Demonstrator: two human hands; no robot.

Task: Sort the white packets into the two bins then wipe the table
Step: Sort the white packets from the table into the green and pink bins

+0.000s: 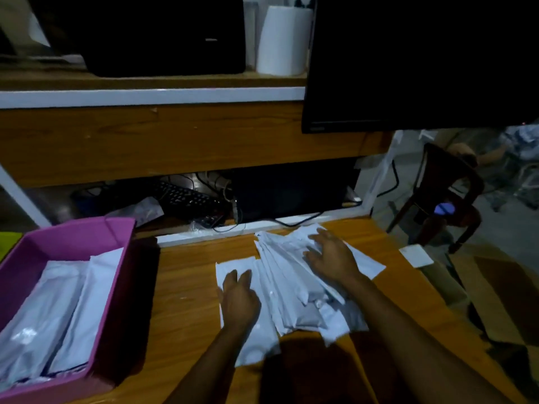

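Only the person's arms showed. The left hand [240,301] and right hand [332,258] were bare, and the left forearm [204,368] and right forearm [408,330] ran uncovered to the lower edge. Fingers and knuckles looked dim and slightly blurred in the low light. Whatever was worn lay beyond the frame.

White packets [291,287]: loose fanned pile lying flat on the wooden table [186,301], just off frame centre toward 3 o'clock. They overlap with splayed edges, long axes roughly 11-to-5. One flat packet [259,345] sticks out at the pile's 7 o'clock edge, partly tucked under the rest. Pink bin [78,237] sits at the pile's 9 o'clock, well apart, open-topped and cut off by the frame edge. Binned packets [58,310] lie flat inside it, overlapping side by side, long axes about 1-to-7. Counts not readable due to blur.
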